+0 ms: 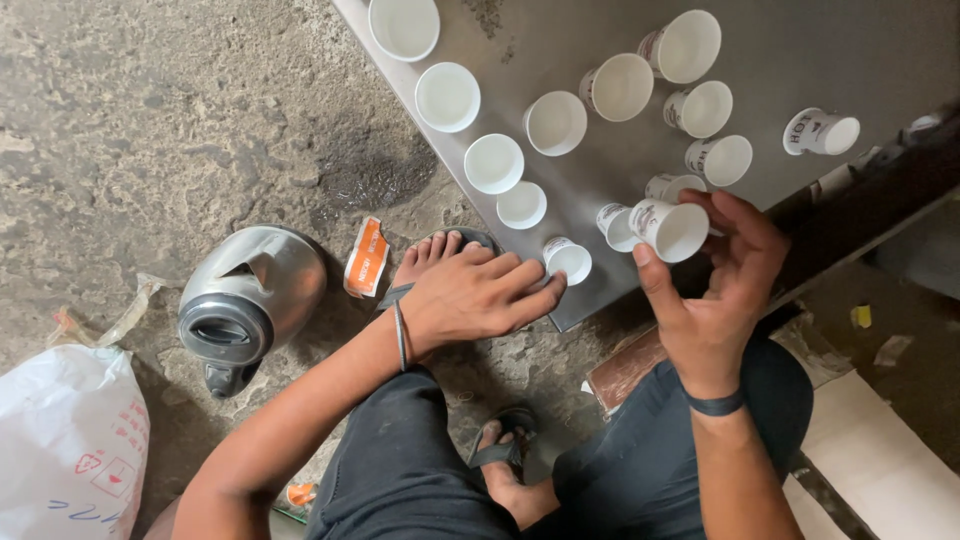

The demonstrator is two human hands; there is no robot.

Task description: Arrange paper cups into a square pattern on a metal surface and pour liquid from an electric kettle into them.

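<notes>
My right hand (715,290) grips a white paper cup (672,228) on its side, mouth toward me, above the near corner of a steel tray (790,50). My left hand (478,293) lies palm down, its fingertips touching a small white paper cup (569,259) that stands at the tray's near edge. Several more empty white paper cups stand in rows across the tray, such as one (494,163) and another (620,86). One cup (820,131) lies tipped at the right.
A steel electric kettle (248,300) stands on the rough concrete floor at the left. An orange wrapper (366,257) lies beside it. A white plastic bag (70,440) sits at the bottom left. My sandalled feet (432,256) and knees are below the tray.
</notes>
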